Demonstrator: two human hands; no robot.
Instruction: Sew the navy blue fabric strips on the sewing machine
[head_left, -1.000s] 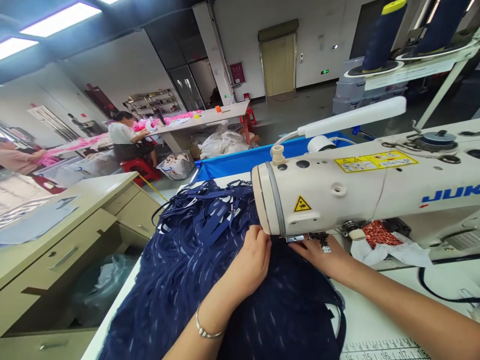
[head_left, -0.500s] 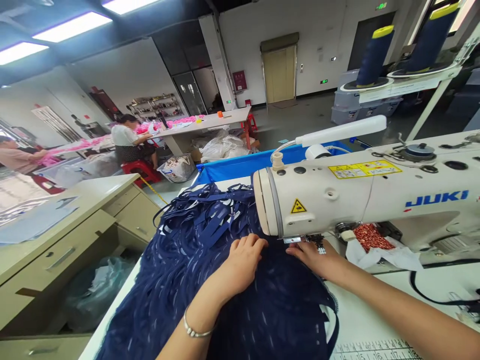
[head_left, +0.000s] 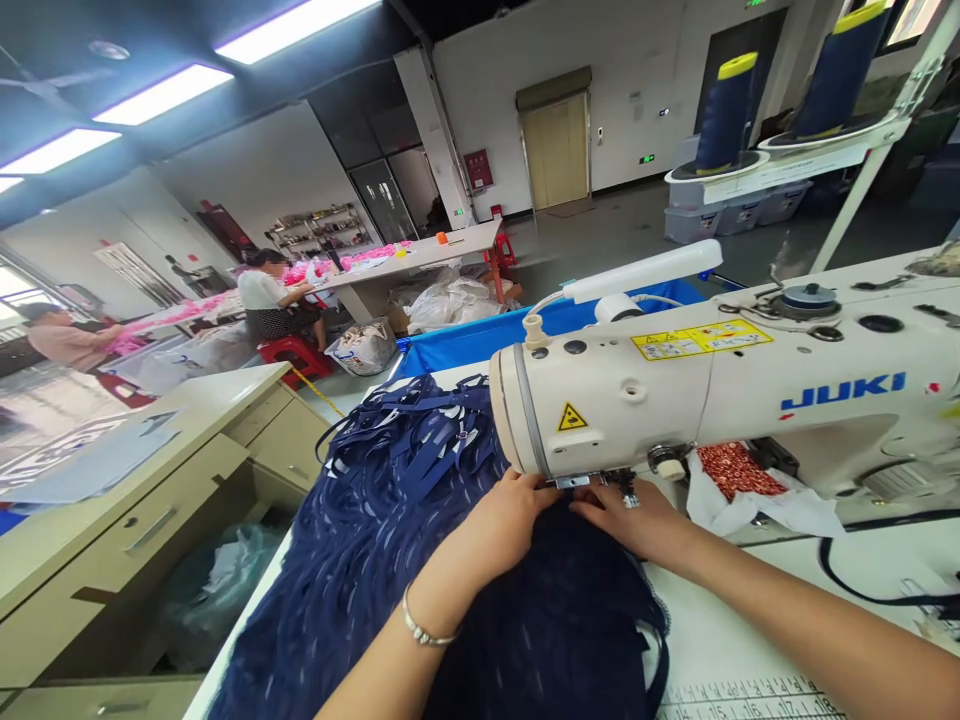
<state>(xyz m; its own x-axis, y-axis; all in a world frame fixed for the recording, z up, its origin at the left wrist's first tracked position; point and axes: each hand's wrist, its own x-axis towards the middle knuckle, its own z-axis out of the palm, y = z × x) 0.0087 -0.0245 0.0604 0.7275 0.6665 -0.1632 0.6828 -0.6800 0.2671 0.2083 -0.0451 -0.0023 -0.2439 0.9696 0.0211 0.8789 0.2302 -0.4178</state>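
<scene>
Since half a second ago the left hand (head_left: 501, 525) has slid in toward the right hand (head_left: 628, 518), so both now meet on the navy fabric (head_left: 390, 560) right under the needle, bunching it closer for stitching. Each grip lies flat, fingers pressed down on the cloth, clasping nothing. Just above stands the sewing machine (head_left: 697, 400) on the table (head_left: 750, 640); thread cones (head_left: 724, 110) rise beyond.
</scene>
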